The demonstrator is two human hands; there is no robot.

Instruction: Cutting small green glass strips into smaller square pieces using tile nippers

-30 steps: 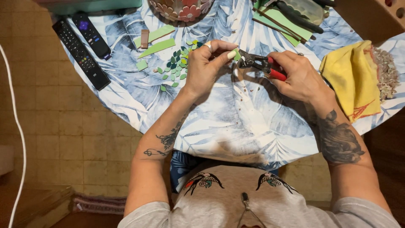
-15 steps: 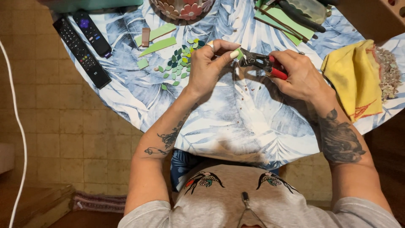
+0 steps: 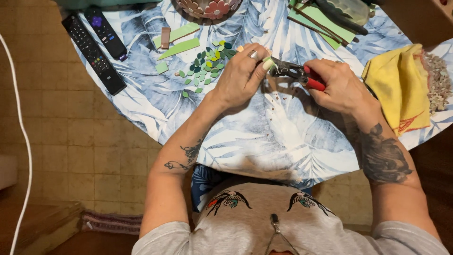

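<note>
My right hand [image 3: 339,87] grips red-handled nippers [image 3: 297,73] whose dark jaws point left. My left hand [image 3: 240,78] pinches a small pale green tile piece [image 3: 269,63] right at those jaws, above a round table [image 3: 264,137] covered with a blue leaf-print cloth. Just left of my left hand lies a heap of small cut green tile bits [image 3: 205,66]. Tiny crumbs lie on the cloth below the nippers.
Two black remote controls [image 3: 94,47] lie at the table's left edge. Green tile strips [image 3: 181,45] and a brown piece sit near them. A flower-pattern mosaic bowl [image 3: 207,8] stands at the top. A yellow cloth [image 3: 401,89] and pale tile scraps lie right.
Both hands and the nippers stay together over the table with barely any shift; the tile piece remains held at the jaws.
</note>
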